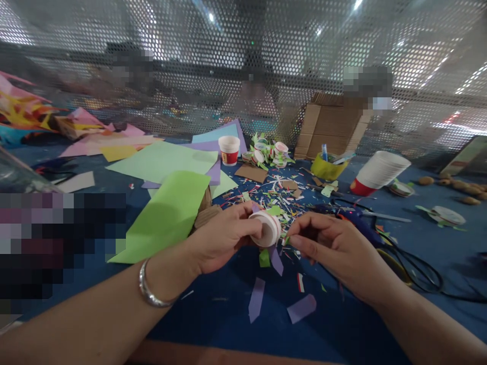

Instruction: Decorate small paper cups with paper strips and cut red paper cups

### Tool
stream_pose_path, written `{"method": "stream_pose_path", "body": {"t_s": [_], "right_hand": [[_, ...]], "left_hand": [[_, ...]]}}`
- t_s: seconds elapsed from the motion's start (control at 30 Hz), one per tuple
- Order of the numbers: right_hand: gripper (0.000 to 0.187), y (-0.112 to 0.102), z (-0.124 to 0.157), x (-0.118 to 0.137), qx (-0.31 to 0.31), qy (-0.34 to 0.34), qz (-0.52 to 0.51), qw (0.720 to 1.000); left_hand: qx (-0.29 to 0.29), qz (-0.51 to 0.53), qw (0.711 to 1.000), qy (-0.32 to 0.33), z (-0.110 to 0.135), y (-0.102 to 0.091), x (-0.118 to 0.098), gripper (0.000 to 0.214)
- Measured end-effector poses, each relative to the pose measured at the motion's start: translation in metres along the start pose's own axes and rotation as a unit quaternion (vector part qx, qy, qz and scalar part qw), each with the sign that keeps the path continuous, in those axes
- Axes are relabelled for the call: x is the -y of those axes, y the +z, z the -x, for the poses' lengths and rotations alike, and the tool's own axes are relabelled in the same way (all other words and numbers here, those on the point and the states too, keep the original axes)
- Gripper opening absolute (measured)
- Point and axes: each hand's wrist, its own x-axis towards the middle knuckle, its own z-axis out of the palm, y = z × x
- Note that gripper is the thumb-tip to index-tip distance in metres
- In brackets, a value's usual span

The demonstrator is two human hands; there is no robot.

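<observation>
My left hand point(230, 233) is closed around a short white paper cup piece point(272, 230), its thumb pressed at the rim and the round opening turned to the right. Purple and green paper pieces stick out around the cup piece. Just right of it, my right hand point(327, 238) pinches a small green paper scrap point(286, 240) between thumb and fingertips. Below the hands lie a purple pointed strip point(256, 300), a purple rounded strip point(302, 308) and a red-and-white scrap point(300, 282).
Green sheets point(163, 218) cover the left side. Paper clippings, a cup point(229, 151), cut-cup figures point(262, 152), a yellow holder point(329, 167) and a cup stack point(380, 172) stand beyond. A blue glue gun point(361, 225) with black cable point(429, 276) lies right. Perforated metal panel behind.
</observation>
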Motion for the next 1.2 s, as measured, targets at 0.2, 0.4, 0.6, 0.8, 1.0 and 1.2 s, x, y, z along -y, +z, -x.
{"method": "stream_pose_path", "body": {"t_s": [0.2,0.4,0.6,0.8,1.0,1.2], "right_hand": [[0.026,0.0003,-0.0011,0.0020,0.009,0.011,-0.012,1.000],[0.021,0.0005,-0.0017,-0.0008,0.022,0.010,-0.022,0.999],[0.021,0.0011,-0.0010,-0.0034,0.031,0.004,0.005,1.000],[0.025,0.0006,-0.0005,-0.0052,0.039,0.001,0.004,0.999],[0.025,0.0010,0.0008,-0.0052,0.047,-0.005,-0.009,0.999],[0.028,0.0014,0.0009,-0.0067,0.048,0.001,-0.005,0.999]], "left_hand": [[0.014,-0.024,0.999,0.016,0.0010,0.0003,0.0037,0.022],[0.028,-0.042,0.998,0.029,0.0004,-0.0006,0.0052,0.021],[0.032,-0.067,0.996,0.040,0.0022,-0.0012,0.0069,0.020],[0.040,-0.077,0.995,0.042,0.0017,-0.0012,0.0069,0.020],[0.047,-0.071,0.995,0.046,0.0008,-0.0014,0.0068,0.020],[0.049,-0.056,0.996,0.039,0.0012,-0.0009,0.0065,0.019]]}}
